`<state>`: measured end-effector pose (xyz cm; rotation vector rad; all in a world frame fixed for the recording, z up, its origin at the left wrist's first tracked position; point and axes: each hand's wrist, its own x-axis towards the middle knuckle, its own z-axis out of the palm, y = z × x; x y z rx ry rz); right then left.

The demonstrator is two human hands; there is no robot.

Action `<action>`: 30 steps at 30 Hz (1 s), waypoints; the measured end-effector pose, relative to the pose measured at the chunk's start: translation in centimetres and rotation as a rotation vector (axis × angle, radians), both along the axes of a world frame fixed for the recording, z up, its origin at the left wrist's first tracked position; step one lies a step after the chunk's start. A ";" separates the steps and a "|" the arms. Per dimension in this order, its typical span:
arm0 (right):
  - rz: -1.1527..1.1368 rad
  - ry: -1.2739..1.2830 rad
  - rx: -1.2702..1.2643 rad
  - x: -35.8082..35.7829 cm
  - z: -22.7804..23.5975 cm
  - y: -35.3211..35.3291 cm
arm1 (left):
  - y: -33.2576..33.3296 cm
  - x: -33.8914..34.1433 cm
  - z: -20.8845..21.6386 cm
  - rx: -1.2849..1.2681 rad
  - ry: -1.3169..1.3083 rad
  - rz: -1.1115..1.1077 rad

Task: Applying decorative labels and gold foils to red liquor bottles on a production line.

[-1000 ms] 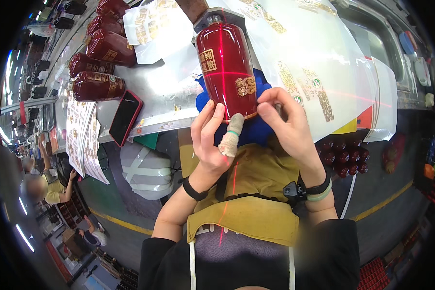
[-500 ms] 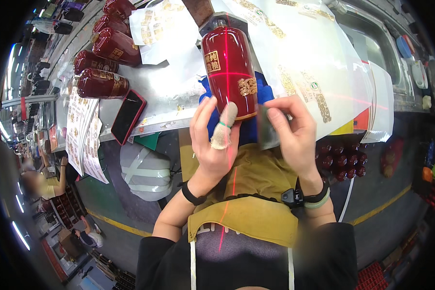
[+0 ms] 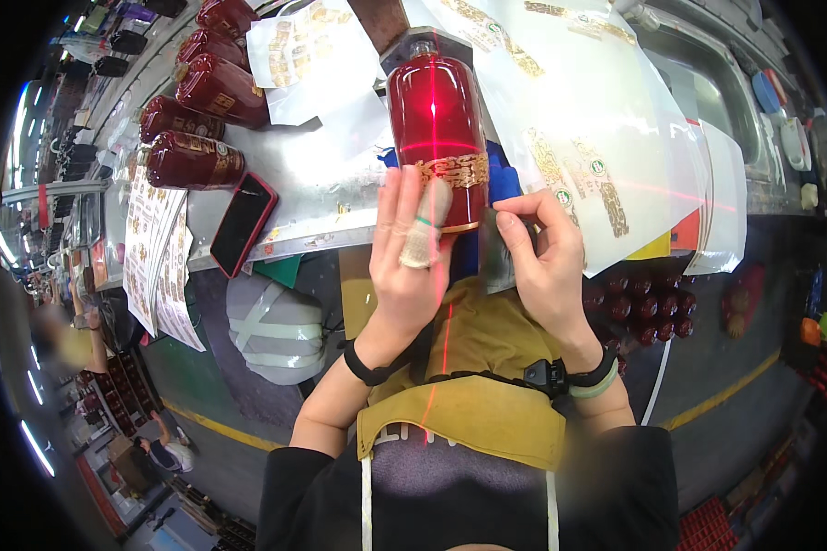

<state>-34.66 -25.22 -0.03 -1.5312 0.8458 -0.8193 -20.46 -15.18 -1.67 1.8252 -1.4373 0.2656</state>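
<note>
I am leaning over the steel bench (image 3: 312, 184), its far left crowded with red bottles (image 3: 193, 158). My left hand (image 3: 412, 266) is pressing flat, fingers together, against the red bottle (image 3: 435, 119) lying centre; my right hand (image 3: 542, 266) is pinching a small dark strip (image 3: 494, 262) just right.

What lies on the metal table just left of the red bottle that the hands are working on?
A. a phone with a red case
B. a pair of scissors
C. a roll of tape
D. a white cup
A: a dark-screened phone with a red case lies flat on the metal table, left of the red bottle under the left hand.
</note>
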 end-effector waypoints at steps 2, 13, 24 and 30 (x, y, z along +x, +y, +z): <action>0.006 -0.040 0.023 0.3 0.0 0.3 | -0.8 0.2 -0.1 -0.024 -0.039 -0.074; -0.045 0.015 -0.008 0.0 -0.9 0.0 | 0.9 0.5 0.0 -0.071 0.192 0.028; -0.041 -0.009 0.003 0.2 -0.1 0.3 | -0.5 1.0 -0.2 -0.044 0.176 -0.097; -0.034 -0.005 -0.014 0.2 -0.4 0.3 | -0.1 0.4 0.3 -0.007 0.318 0.000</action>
